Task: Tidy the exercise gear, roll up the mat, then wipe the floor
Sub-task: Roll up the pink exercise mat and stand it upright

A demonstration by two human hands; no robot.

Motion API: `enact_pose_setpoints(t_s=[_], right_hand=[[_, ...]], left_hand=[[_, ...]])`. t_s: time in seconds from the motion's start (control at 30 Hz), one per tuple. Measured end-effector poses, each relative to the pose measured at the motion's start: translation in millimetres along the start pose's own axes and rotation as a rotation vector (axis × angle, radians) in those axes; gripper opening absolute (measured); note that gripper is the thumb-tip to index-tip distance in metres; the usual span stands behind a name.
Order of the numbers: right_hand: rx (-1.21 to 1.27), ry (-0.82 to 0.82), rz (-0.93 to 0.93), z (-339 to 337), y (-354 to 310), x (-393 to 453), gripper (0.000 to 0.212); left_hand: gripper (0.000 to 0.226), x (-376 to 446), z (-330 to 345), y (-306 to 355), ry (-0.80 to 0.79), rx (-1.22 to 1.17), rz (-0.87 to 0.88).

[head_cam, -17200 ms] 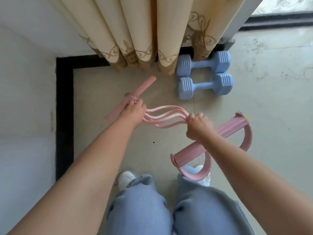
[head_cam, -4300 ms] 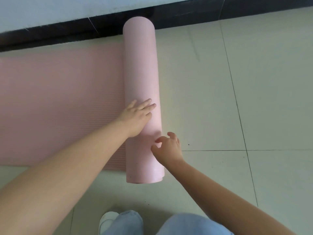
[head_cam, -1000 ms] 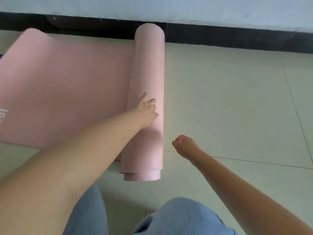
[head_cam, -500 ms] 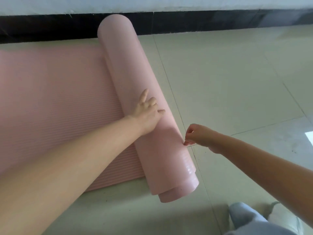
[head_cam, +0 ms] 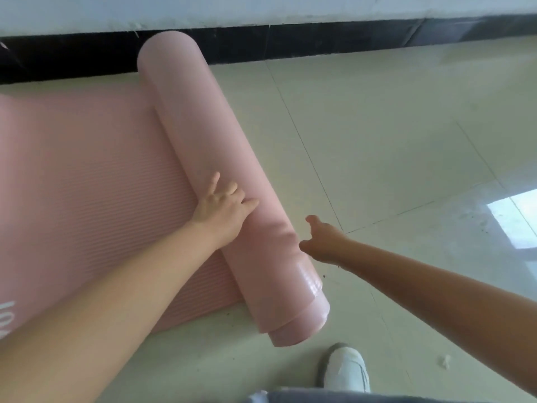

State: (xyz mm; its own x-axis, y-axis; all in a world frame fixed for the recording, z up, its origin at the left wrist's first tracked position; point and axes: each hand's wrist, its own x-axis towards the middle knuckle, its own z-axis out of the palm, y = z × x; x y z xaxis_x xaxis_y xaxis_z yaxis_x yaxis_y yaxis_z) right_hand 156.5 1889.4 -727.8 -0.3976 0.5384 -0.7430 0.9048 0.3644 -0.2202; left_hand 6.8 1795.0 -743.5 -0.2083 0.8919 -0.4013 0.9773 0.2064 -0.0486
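A pink exercise mat (head_cam: 87, 175) lies flat on the tiled floor at the left, its right part wound into a thick roll (head_cam: 203, 135) that runs from the black skirting down toward me. My left hand (head_cam: 222, 205) presses flat on top of the roll, fingers spread. My right hand (head_cam: 321, 239) reaches to the roll's right side near its lower end, fingers loosely bent, fingertips at the roll's surface and gripping nothing. The roll's near end (head_cam: 299, 324) shows its inner layers sticking out unevenly.
Pale floor tiles (head_cam: 392, 141) stretch to the right, with a bright window reflection (head_cam: 514, 219). A black skirting band (head_cam: 319, 36) runs under the white wall. My white shoe (head_cam: 345, 370) stands just below the roll's end. Small crumbs lie near the roll.
The view has shifted slightly. My right hand has opened from a pinch at the roll's edge and moved a little lower along the roll's side. My left hand stays pressed on top.
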Motion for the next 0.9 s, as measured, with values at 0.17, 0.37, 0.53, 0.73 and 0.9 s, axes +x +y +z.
enact_pose_setpoints(t_s=[0.17, 0.37, 0.53, 0.73, 0.9], right_hand=[[0.139, 0.054, -0.055, 37.0, -19.3, 15.1, 0.04], [0.322, 0.145, -0.336, 77.2, -42.7, -0.3, 0.022], [0.48, 0.21, -0.358, 84.0, -54.9, 3.8, 0.031], [0.228, 0.051, -0.364, 95.2, -74.0, 19.5, 0.037], [0.195, 0.005, -0.391, 84.9, -71.7, 18.6, 0.046]], left_hand=[[0.023, -27.1, 25.4, -24.4, 0.312, 0.07, 0.031], [0.042, -61.9, 57.0, -46.7, 0.272, -0.069, -0.198], [0.043, -89.1, 61.4, -56.9, 0.162, -0.182, -0.436], [0.028, -83.6, 52.7, -48.4, 0.173, -0.154, -0.321], [0.058, -77.1, 43.7, -51.1, 0.231, -0.04, -0.304]])
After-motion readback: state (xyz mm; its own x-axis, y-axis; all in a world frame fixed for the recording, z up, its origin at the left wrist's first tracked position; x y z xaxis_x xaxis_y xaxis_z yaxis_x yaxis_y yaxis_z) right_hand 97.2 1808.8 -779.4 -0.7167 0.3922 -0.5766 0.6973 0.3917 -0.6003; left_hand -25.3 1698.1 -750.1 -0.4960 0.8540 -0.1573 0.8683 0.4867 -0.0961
